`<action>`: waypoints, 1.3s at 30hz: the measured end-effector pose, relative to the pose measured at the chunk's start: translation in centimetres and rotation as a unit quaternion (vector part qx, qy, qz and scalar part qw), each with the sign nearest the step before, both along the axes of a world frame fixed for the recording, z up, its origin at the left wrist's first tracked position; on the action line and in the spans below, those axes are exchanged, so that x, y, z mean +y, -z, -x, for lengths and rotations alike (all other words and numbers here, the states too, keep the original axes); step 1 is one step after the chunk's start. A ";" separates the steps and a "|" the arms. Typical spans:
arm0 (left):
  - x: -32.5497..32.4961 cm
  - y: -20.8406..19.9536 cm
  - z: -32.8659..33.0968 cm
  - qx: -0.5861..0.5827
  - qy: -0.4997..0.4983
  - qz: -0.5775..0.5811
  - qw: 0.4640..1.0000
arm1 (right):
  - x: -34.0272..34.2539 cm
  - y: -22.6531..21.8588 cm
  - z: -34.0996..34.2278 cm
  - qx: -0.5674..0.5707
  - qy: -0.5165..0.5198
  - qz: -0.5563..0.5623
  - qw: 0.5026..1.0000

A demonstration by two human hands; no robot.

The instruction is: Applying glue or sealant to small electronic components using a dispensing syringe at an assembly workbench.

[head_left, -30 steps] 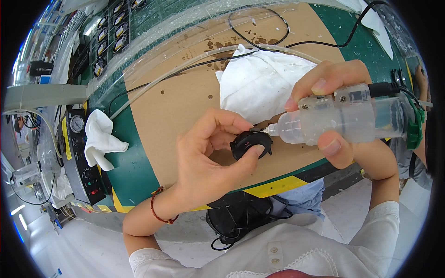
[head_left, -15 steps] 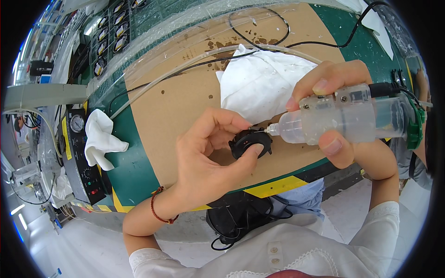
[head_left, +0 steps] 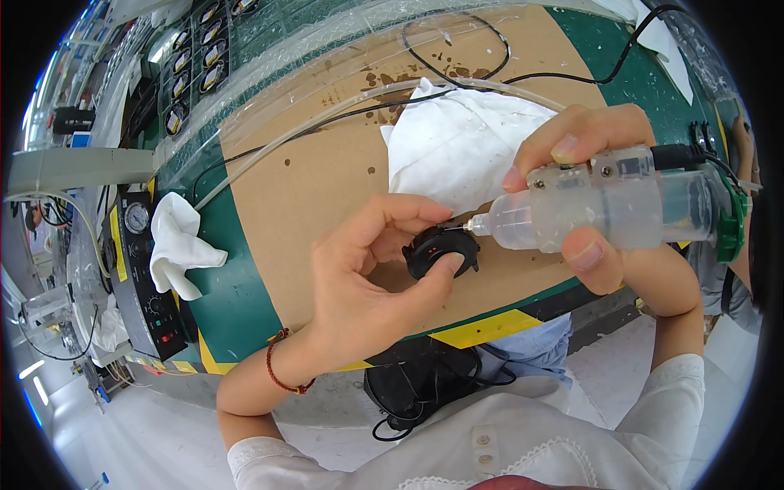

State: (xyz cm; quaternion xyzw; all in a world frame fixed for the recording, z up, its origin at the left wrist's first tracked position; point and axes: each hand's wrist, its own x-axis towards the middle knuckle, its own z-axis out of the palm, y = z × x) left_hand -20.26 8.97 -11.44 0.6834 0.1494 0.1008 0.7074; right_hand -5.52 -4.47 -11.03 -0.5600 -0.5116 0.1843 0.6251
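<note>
Partly hiding it, our left fingers [head_left: 412, 207] pinch a round black case [head_left: 429, 253], while our right fingers [head_left: 576, 137] wrap a cloudy plastic syringe [head_left: 600, 212], its tip [head_left: 468, 228] indistinct.

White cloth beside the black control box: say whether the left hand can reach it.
Probably not now: the left hand grips a round black part, though nothing seems to block the way to the white cloth.
</note>
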 end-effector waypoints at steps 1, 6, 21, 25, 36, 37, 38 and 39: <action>0.0 -0.1 0.0 0.000 0.004 0.003 1.000 | 0.0 0.0 0.1 0.000 0.000 0.000 1.000; 0.1 -0.1 0.1 0.011 0.008 -0.001 1.000 | 0.1 0.1 0.0 -0.011 -0.007 -0.001 1.000; 0.4 0.4 0.1 -0.029 0.003 -0.012 1.000 | 0.1 0.2 -0.2 -0.017 -0.006 -0.018 1.000; 0.3 0.3 0.0 -0.040 -0.002 0.002 0.999 | 0.0 0.3 0.1 -0.010 0.000 -0.033 0.999; 0.4 0.5 0.0 -0.053 -0.006 0.014 0.998 | -0.2 0.0 0.2 0.006 0.007 -0.013 1.000; 0.4 0.5 0.0 -0.050 -0.003 0.015 0.999 | -0.2 0.1 0.2 0.006 0.007 -0.012 1.000; 0.4 0.5 0.1 -0.050 -0.003 0.015 0.999 | -0.2 0.1 0.1 0.001 0.006 -0.012 1.000; 0.4 0.5 0.1 -0.047 -0.001 0.011 0.999 | -0.2 0.1 0.1 -0.005 0.005 -0.012 1.000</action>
